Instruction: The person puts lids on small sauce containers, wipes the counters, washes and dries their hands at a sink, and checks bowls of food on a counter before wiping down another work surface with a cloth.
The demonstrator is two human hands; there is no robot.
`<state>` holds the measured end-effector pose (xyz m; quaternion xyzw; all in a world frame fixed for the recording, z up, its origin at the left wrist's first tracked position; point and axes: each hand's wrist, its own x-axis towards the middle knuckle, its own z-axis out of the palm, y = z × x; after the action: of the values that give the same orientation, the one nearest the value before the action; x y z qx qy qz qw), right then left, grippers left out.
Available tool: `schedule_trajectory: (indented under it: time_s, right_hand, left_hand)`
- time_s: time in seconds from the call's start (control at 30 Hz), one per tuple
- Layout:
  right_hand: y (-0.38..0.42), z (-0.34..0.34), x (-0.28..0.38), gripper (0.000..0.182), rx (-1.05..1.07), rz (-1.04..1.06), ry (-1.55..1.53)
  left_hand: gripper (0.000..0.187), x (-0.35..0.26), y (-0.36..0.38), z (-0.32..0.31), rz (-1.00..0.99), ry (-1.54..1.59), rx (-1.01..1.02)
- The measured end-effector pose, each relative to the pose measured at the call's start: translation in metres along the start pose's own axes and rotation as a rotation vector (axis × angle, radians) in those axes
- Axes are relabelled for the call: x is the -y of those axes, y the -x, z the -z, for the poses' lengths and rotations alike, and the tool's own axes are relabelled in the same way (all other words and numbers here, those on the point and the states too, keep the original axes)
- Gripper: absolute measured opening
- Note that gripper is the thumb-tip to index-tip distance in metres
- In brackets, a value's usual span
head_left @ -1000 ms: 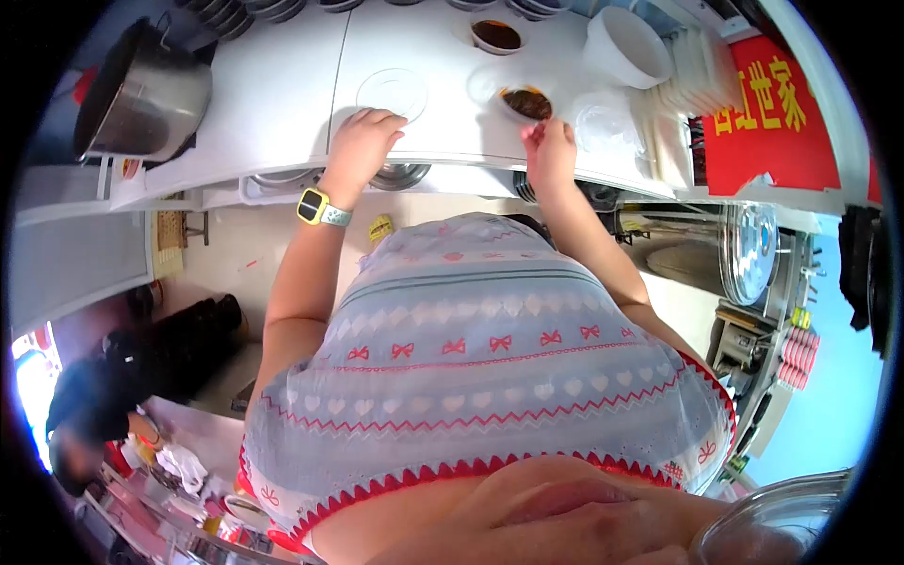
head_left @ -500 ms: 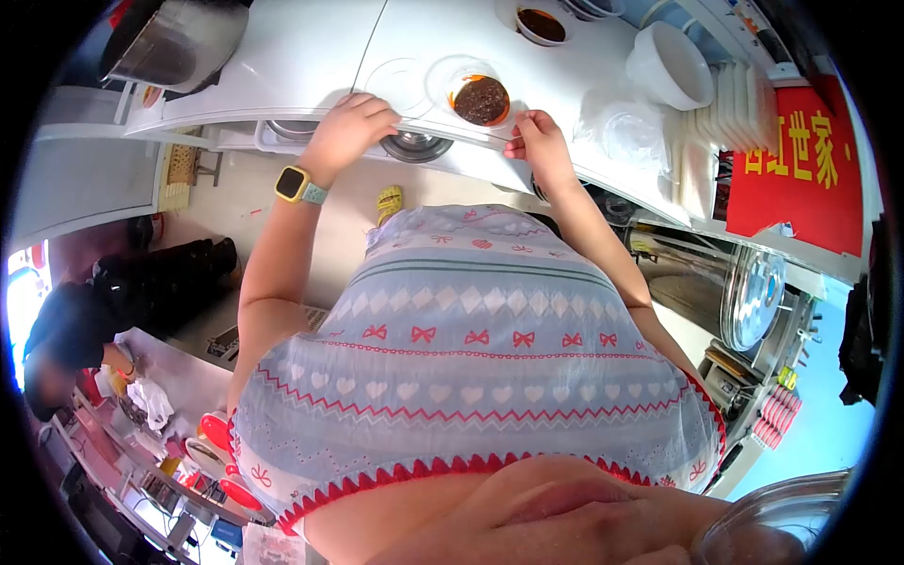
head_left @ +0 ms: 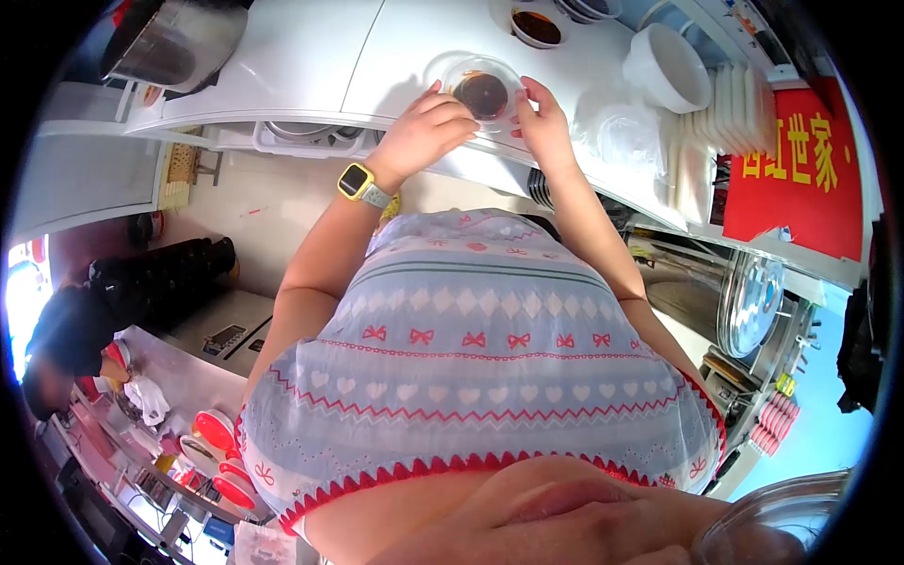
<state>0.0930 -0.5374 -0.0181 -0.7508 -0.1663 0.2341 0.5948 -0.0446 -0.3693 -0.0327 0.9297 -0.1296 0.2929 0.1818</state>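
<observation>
A round tub of dark reddish-brown sauce [head_left: 481, 97] sits near the front edge of the white counter [head_left: 292, 71]. Over it lies a clear plastic lid [head_left: 507, 73], and the sauce shows through. My left hand [head_left: 421, 137], with a yellow watch on the wrist, has its bent fingers on the lid's left edge. On the opposite side, my right hand [head_left: 543, 121] grips the rim between thumb and fingers. The undersides of the left fingers are hidden.
Another bowl of dark sauce [head_left: 537, 29] stands farther back. To the right are a white tub [head_left: 667, 68], clear plastic lids in a bag [head_left: 621, 141] and stacked white containers [head_left: 730, 108]. A metal pot [head_left: 174, 42] stands at left; a person [head_left: 66, 330] is behind.
The clear lid, flat on the counter left of the sauce before, is now over the tub. My left hand has moved right with it; my right hand has shifted slightly up to the rim.
</observation>
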Motion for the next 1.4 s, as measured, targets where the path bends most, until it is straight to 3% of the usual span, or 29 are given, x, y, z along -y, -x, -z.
schedule_trajectory:
  time_s: [0.07,0.1,0.13,0.2,0.23,0.33,0.5,0.57,0.6,0.63,0.7,0.73,0.8,0.87,1.0,1.07,1.1,1.13,1.2,1.23,1.27,1.33,1.4]
  right_hand:
    - [-0.007,0.002,-0.007,0.038,-0.009,0.126,0.184]
    - [-0.009,0.002,-0.010,0.038,-0.005,0.131,0.183]
    - [-0.012,0.001,-0.013,0.037,0.002,0.096,0.133]
    - [-0.014,-0.002,-0.018,0.036,0.018,0.062,0.083]
    - [-0.016,-0.003,-0.020,0.032,0.044,0.017,0.010]
    - [-0.014,-0.011,-0.013,0.023,0.069,-0.003,-0.074]
    - [0.000,-0.024,-0.009,0.017,0.172,0.013,-0.256]
    - [-0.002,-0.024,0.003,0.020,0.224,-0.065,-0.333]
    - [-0.001,-0.029,0.015,0.023,0.252,-0.154,-0.407]
    - [0.000,-0.041,0.030,0.033,0.342,-0.023,-0.351]
    - [0.002,-0.055,0.039,0.036,0.443,-0.081,-0.361]
    - [0.000,-0.061,0.043,0.040,0.518,-0.141,-0.373]
    - [-0.004,-0.079,0.045,0.044,0.561,-0.105,-0.392]
    - [-0.010,-0.103,0.037,0.041,0.388,-0.028,-0.535]
    - [-0.023,-0.134,0.041,0.040,0.350,0.103,-0.381]
    - [-0.035,-0.136,0.054,0.040,0.555,-0.174,-0.526]
    - [-0.029,-0.145,0.073,0.043,0.593,-0.205,-0.424]
    - [-0.030,-0.152,0.080,0.043,0.591,-0.205,-0.420]
    - [-0.037,-0.170,0.089,0.047,0.674,-0.152,-0.344]
    - [-0.044,-0.177,0.088,0.051,0.600,-0.193,-0.309]
    - [-0.050,-0.186,0.087,0.051,0.598,-0.185,-0.311]
    - [-0.061,-0.203,0.084,0.056,0.476,-0.110,-0.506]
    - [-0.068,-0.213,0.085,0.053,0.493,-0.130,-0.538]
  left_hand:
    - [0.022,-0.003,0.000,-0.002,0.092,0.113,-0.175]
    - [0.033,-0.016,-0.002,0.004,0.305,-0.033,-0.243]
    - [0.033,-0.015,-0.005,-0.002,0.307,-0.039,-0.245]
    - [0.041,-0.016,-0.015,-0.006,0.817,0.297,-0.310]
    - [0.044,-0.013,-0.016,-0.002,0.926,0.374,-0.086]
    - [0.038,0.007,-0.003,-0.027,0.857,0.448,-0.240]
    - [0.033,-0.011,0.003,-0.030,0.918,0.640,-0.549]
    - [0.033,-0.018,0.004,-0.013,0.891,0.884,-0.600]
    - [0.034,-0.021,0.005,0.005,0.925,0.838,-0.482]
    - [0.035,-0.019,0.006,0.027,0.914,0.803,-0.408]
    - [0.037,-0.012,0.011,0.047,0.935,0.834,-0.303]
    - [0.037,-0.004,0.013,0.052,0.939,0.825,-0.319]
    - [0.038,0.007,0.017,0.065,0.958,1.158,-0.454]
    - [0.040,0.004,0.018,0.066,0.974,1.099,-0.567]
    - [0.043,0.022,0.039,0.075,0.970,0.830,-0.696]
    - [0.044,0.046,0.057,0.093,0.977,0.763,-0.336]
    - [0.045,0.052,0.058,0.101,0.945,0.846,-0.253]
    - [0.045,0.058,0.058,0.105,0.943,0.849,-0.254]
    - [0.047,0.070,0.058,0.112,1.108,1.190,-0.317]
    - [0.049,0.073,0.059,0.105,1.042,1.041,-0.487]
    - [0.049,0.069,0.056,0.108,1.034,1.039,-0.486]
    - [0.052,0.055,0.053,0.115,1.237,1.227,-0.642]
    - [0.059,0.085,0.067,0.116,1.109,1.082,-0.569]
